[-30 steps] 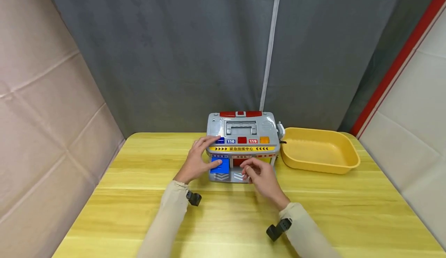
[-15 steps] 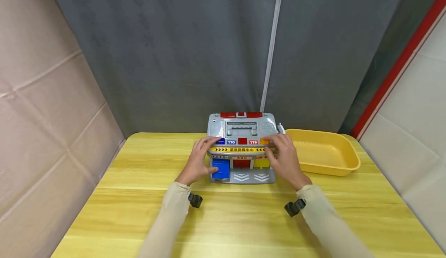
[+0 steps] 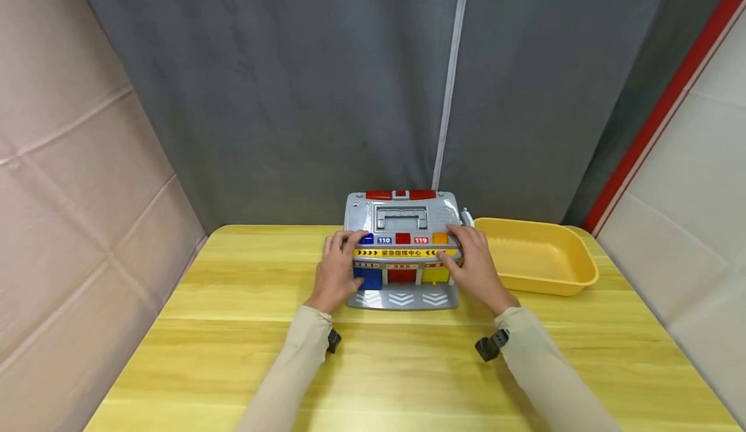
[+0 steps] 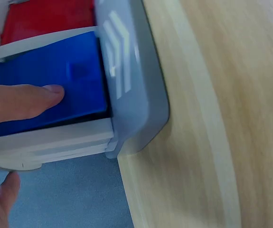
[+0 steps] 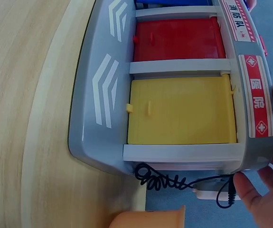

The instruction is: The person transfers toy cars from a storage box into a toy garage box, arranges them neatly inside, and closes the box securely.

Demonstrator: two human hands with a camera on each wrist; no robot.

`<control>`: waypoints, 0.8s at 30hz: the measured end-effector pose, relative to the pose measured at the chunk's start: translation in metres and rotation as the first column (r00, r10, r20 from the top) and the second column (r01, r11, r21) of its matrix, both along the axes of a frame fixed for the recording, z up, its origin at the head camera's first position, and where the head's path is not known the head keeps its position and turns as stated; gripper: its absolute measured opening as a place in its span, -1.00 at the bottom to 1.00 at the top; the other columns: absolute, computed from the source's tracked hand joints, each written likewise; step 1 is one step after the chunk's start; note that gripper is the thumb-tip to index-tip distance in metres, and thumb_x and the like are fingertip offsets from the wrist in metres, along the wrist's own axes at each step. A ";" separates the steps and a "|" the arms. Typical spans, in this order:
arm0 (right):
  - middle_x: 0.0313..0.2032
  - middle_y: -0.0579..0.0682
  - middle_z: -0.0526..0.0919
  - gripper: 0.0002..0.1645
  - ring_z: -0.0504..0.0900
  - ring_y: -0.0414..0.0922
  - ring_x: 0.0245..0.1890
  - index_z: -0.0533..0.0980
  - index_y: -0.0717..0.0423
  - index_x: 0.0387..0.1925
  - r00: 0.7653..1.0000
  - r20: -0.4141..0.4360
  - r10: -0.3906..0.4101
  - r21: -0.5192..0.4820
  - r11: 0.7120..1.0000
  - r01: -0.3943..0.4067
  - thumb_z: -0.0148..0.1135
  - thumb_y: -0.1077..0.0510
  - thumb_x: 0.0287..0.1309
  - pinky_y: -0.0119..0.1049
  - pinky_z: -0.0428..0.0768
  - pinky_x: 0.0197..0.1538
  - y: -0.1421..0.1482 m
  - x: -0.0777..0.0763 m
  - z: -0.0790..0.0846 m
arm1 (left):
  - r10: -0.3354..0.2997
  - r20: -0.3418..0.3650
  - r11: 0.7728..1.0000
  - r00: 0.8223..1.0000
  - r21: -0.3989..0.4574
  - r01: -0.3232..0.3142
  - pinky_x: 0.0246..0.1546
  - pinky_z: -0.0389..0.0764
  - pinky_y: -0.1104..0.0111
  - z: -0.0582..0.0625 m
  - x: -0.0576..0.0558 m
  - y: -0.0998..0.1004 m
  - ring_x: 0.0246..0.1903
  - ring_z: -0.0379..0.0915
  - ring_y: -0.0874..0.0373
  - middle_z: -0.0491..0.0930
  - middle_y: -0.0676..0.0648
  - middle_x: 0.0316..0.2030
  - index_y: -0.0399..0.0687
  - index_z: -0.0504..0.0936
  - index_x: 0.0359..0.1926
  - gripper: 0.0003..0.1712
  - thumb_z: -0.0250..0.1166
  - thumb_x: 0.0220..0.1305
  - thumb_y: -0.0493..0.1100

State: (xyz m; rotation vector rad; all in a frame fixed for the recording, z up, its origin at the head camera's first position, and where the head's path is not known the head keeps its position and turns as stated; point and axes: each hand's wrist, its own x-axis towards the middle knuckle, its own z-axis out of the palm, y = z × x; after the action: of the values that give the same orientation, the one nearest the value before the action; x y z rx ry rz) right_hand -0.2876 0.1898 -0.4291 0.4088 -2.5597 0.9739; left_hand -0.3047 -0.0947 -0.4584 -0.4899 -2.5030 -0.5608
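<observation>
A grey toy emergency station [image 3: 402,297] with a carrying handle and coloured roof buttons stands on the table. My left hand [image 3: 333,273] grips its left front corner, with fingers over the roof edge near the blue button. The left thumb [image 4: 32,100] presses the blue door [image 4: 79,59], which sits slightly askew in its bay. At the opposite corner, my right hand [image 3: 476,269] holds the roof edge, thumb in front and fingertips on top by the orange button. The red door [image 5: 181,40] and yellow door [image 5: 181,111] lie flat in their frames.
Right of the station sits a yellow plastic basin [image 3: 542,284]. A black coiled cord [image 5: 160,181] hangs at the station's right side, beside a white part. The wooden table [image 3: 402,367] meets a grey curtain [image 3: 291,95] behind, with pale fabric walls at both sides.
The blue door, raised outward earlier, has swung down into its bay under my left thumb. My right hand moved from before the doors to the station's right roof corner.
</observation>
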 end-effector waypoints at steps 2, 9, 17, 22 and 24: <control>0.27 0.24 0.43 -0.29 0.26 0.17 0.26 0.32 0.22 0.37 1.000 -0.001 -0.004 -0.006 1.000 0.004 0.32 0.12 0.26 0.14 0.35 0.35 0.000 0.000 -0.002 | 0.011 -0.025 1.000 1.000 0.005 -0.011 -0.36 0.73 0.13 -0.002 0.000 0.002 0.09 0.34 -0.04 0.40 -0.10 0.19 0.26 0.25 0.35 0.27 0.73 -0.43 -0.35; 0.27 0.23 0.40 -0.30 0.27 0.14 0.23 0.31 0.21 0.38 1.000 0.008 -0.013 -0.035 0.999 0.013 0.30 0.12 0.29 0.13 0.40 0.32 -0.002 0.001 -0.002 | 0.030 -0.102 0.999 0.994 0.024 -0.027 -0.46 0.70 0.19 -0.006 -0.005 0.004 0.01 0.38 0.00 0.44 -0.10 0.10 0.06 0.24 0.33 0.27 0.74 -0.49 -0.36; 0.25 0.22 0.41 -0.31 0.30 0.12 0.20 0.32 0.22 0.38 1.000 0.017 -0.009 -0.038 0.999 0.010 0.31 0.13 0.28 0.10 0.44 0.29 -0.006 0.000 -0.004 | 0.056 -0.230 0.998 0.972 0.004 -0.057 -0.42 0.74 0.25 -0.015 -0.006 0.003 -0.06 0.48 0.01 0.53 -0.12 0.05 -0.10 0.33 0.25 0.16 0.71 -0.49 -0.41; 0.25 0.21 0.41 -0.30 0.30 0.11 0.20 0.31 0.20 0.38 1.000 0.027 -0.015 -0.026 1.000 0.015 0.30 0.10 0.29 0.10 0.46 0.30 -0.007 0.001 -0.006 | 0.048 -0.182 0.999 0.982 0.006 -0.048 -0.23 0.78 0.20 -0.013 -0.004 0.000 0.03 0.48 0.00 0.53 -0.14 0.12 -0.12 0.34 0.31 0.18 0.71 -0.46 -0.41; 0.25 0.21 0.41 -0.29 0.31 0.12 0.20 0.31 0.20 0.38 1.000 0.027 -0.015 -0.016 1.000 0.016 0.30 0.09 0.30 0.11 0.47 0.30 -0.007 0.001 -0.006 | 0.032 -0.115 0.999 0.993 0.014 -0.030 -0.07 0.76 0.15 -0.008 0.000 -0.003 0.09 0.47 -0.01 0.51 -0.13 0.17 -0.10 0.33 0.35 0.18 0.72 -0.41 -0.35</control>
State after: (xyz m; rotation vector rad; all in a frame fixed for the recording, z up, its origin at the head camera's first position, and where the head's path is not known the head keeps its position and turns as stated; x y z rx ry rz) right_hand -0.2862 0.1832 -0.4353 0.3738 -2.5734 1.0000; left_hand -0.3049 -0.0976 -0.4668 -0.4645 -2.3921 -0.5213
